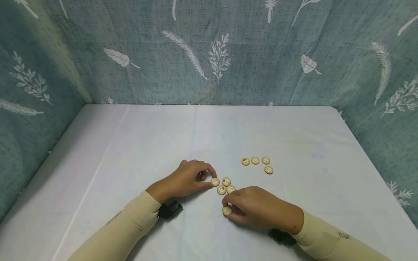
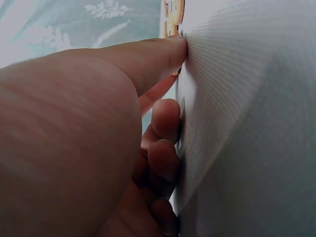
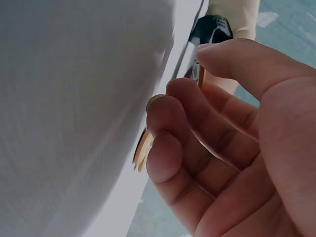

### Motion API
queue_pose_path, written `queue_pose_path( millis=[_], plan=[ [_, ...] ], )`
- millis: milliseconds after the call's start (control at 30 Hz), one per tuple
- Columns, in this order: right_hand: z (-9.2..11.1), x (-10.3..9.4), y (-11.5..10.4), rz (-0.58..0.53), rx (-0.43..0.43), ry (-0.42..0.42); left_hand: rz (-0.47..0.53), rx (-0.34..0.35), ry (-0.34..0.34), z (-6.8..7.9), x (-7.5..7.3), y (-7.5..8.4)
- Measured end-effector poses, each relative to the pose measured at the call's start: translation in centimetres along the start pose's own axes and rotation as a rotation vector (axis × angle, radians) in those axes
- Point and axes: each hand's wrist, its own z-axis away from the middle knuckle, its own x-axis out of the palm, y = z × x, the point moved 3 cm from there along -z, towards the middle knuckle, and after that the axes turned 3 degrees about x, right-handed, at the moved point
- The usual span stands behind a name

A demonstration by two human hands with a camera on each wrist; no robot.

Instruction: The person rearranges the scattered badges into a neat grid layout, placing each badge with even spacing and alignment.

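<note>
My left hand point(image 1: 187, 180) rests low on the white tabletop and pinches a small round cream button-like disc point(image 1: 215, 182) between thumb and index finger. My right hand point(image 1: 256, 206), nearer the front, holds another such disc point(image 1: 226, 210) by its edge between thumb and fingers. In the right wrist view this held disc point(image 3: 198, 73) appears edge-on, apart from the cloth. Between the hands lie three similar discs, an upper one point(image 1: 226, 181), a lower left one point(image 1: 221, 190) and a right one point(image 1: 230, 189) partly behind the right fingers. Their surfaces bear small dark marks.
Further back to the right, a row of three matching discs point(image 1: 255, 160) lies on the white cloth point(image 1: 156, 137), with a single disc point(image 1: 269, 170) just below the row's right end. A green leaf-patterned curtain point(image 1: 248, 54) borders the back and sides.
</note>
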Motion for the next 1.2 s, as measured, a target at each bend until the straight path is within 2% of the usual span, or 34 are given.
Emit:
queue_pose_path(
  millis=[433, 667, 867, 1067, 1200],
  plan=[
    [-0.2, -1.3, 1.4, 0.009, 0.07, 0.007, -0.007, -0.002, 0.01, 0.1, -0.1, 0.0],
    [-0.1, -1.3, 2.1, 0.054, 0.082, 0.047, -0.011, -0.001, 0.013, 0.2, -0.1, 0.0],
    [0.1, -1.4, 2.5, 0.08, 0.116, 0.029, -0.004, 0.0, 0.004, 0.2, 0.1, 0.0],
    [0.1, -2.0, 3.1, 0.095, 0.131, 0.051, -0.008, -0.001, 0.018, 0.0, -0.1, 0.0],
    [0.2, -2.1, 3.6, 0.08, 0.168, 0.021, -0.001, -0.013, -0.001, 0.0, -0.1, 0.0]
  ],
)
